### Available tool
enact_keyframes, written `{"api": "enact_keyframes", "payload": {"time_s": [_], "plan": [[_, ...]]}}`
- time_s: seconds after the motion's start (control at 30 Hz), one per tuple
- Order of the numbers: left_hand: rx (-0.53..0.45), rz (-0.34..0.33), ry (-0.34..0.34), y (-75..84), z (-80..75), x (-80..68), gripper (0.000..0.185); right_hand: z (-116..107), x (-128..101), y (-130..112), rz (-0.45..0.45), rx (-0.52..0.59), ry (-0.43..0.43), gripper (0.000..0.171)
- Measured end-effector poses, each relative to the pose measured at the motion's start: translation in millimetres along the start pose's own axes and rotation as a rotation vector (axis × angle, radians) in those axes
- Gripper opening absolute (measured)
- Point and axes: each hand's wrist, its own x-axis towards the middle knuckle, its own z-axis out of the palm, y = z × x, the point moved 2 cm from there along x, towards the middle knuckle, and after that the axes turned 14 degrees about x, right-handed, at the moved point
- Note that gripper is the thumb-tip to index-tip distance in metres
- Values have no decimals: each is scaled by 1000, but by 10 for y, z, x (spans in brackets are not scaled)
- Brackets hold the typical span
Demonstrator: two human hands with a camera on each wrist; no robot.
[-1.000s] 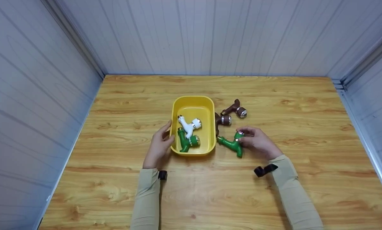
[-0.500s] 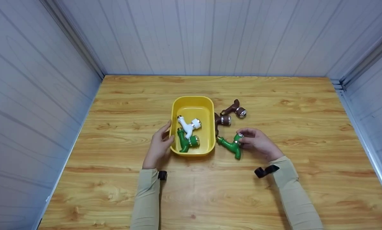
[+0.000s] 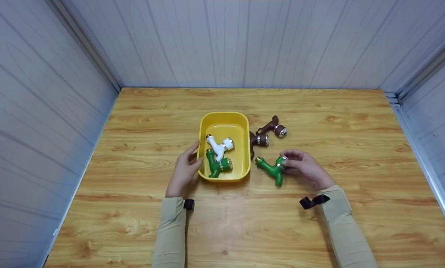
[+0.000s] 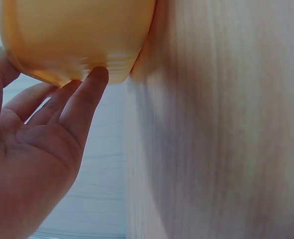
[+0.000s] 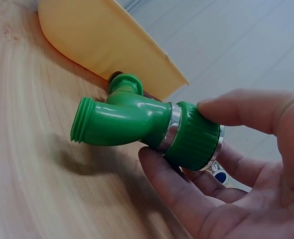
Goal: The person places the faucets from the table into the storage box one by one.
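- L hand (image 3: 185, 169) flat vs left outer wall of yellow tub (image 3: 244, 123), fingers straight, tips on the wall near the rim; wrist cam shows fingertips (image 4: 98, 74) touching the tub's underside curve, nothing gripped
- tub sits mid wooden table (image 3: 133, 223), holds white tap fitting (image 3: 219, 146) w/ green tap fitting (image 3: 218, 166) just below it, the two touching
- 2 brown fittings (image 3: 269, 133) on table just right of tub, nearer one close to the tub wall, maybe touching, hard to tell from head cam
- loose green fitting (image 3: 270, 169) right of tub, below the brown ones; looks lifted a bit off the table in wrist cam, shadow under it
- R hand (image 3: 304, 169) pinches its ribbed green cap end, thumb on top, fingers (image 5: 172, 184) curled under; threaded spout points away from palm
- both sleeves beige, black strap at each wrist
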Motion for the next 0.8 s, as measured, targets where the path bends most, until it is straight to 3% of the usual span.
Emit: {"api": "enact_keyframes", "payload": {"time_s": [0.1,0.33,0.63,0.8], "plan": [[-18,10,-2,1,1,-4,56,-9,-24,6,-1,23,2,51],[-66,44,-54,285,-76,-102,54,-21,-86,-4,1,58,11,52],[-47,7,-66,306,-79,-104,55,-25,-145,-67,-51,72,19,53],[-60,-1,-66,217,-60,-69,56,-25,-169,-95,-72,22,34,53]]}}
